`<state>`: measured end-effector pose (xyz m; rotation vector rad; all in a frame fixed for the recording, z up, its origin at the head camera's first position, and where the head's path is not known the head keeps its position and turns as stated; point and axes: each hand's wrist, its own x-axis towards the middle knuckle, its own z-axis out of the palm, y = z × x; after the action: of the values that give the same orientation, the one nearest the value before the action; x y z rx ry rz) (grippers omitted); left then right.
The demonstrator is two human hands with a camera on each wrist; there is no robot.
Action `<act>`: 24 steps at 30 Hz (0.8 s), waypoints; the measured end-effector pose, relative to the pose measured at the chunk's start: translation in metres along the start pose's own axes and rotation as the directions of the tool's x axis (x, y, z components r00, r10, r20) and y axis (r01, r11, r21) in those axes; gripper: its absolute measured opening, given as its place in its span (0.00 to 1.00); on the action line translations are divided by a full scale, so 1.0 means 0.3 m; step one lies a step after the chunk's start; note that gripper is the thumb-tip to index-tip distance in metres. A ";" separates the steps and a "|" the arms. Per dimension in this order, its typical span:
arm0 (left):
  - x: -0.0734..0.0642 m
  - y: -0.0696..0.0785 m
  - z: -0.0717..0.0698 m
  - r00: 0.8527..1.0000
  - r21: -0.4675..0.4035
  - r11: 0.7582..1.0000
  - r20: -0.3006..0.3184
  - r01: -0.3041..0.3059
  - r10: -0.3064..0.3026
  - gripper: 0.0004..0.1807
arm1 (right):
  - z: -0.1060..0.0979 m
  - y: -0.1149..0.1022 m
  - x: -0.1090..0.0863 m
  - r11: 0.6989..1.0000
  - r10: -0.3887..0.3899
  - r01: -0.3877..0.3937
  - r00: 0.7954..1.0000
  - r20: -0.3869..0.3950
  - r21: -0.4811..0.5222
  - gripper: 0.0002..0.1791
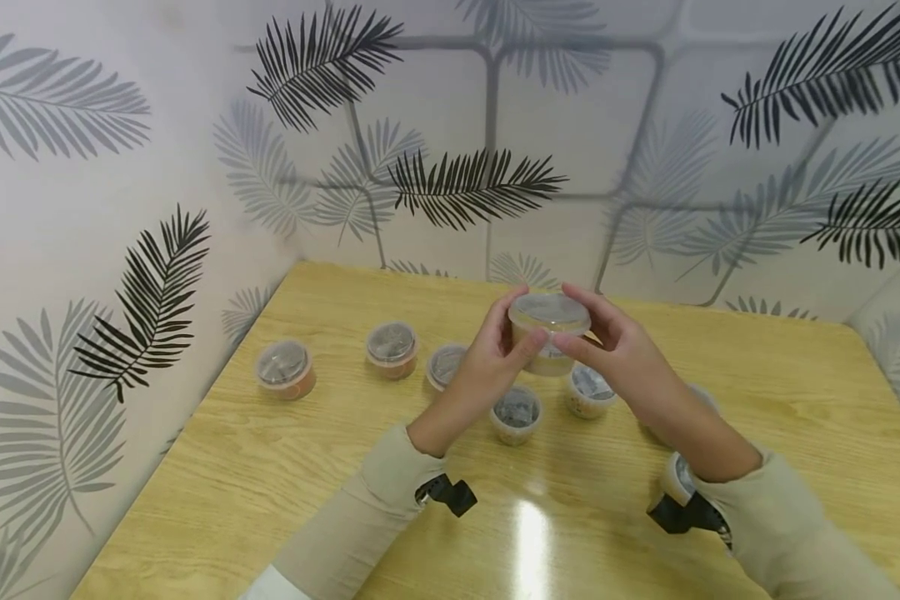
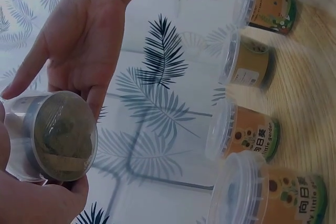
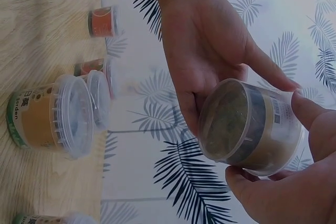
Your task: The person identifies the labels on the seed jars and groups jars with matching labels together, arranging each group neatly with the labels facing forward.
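A squat tub (image 1: pixel 549 315) hangs between the two hands, raised clear of the table (image 1: pixel 270 487). The left hand (image 1: pixel 497 343) grips its left wall and the right hand (image 1: pixel 624 350) its right wall, each touching it, so neither is the nearer. On both hands the thumb lies across the near side and the curled fingers reach round to the far side; the two thumb tips almost meet at the middle.

The tub's axis, from one round end to the other, runs close to upright, across the line joining the hands; a slight lean cannot be ruled out. Its lid (image 1: pixel 547 305) faces up, and a label (image 3: pixel 277 113) shows on its side.

Beyond that pair of hands, pots stand on the table. One pot (image 1: pixel 516 417) sits near and to the left of the tub, another (image 1: pixel 591 393) near and to the right. Others stand farther left, and two are partly hidden by the right forearm (image 1: pixel 693 433).
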<state>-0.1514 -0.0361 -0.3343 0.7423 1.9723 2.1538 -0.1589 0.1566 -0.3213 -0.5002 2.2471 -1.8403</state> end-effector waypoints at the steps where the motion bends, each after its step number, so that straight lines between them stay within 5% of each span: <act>1: -0.001 0.001 0.000 1.000 0.004 1.000 0.000 -0.001 0.001 0.36 | -0.002 -0.001 -0.003 1.000 -0.001 0.001 1.000 -0.003 0.001 0.36; 16: -0.026 0.000 -0.002 0.995 0.002 0.997 -0.068 -0.071 0.071 0.25 | -0.046 0.033 -0.046 0.998 0.058 -0.058 0.994 -0.089 0.007 0.33; 24: -0.034 -0.009 0.004 0.993 0.020 0.999 -0.113 -0.040 0.042 0.23 | -0.050 0.054 -0.066 0.998 0.044 -0.041 0.996 -0.076 0.039 0.27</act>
<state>-0.1426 -0.0388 -0.3397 0.6833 2.0507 2.2517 -0.1483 0.1805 -0.3353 -0.3786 2.2492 -1.9080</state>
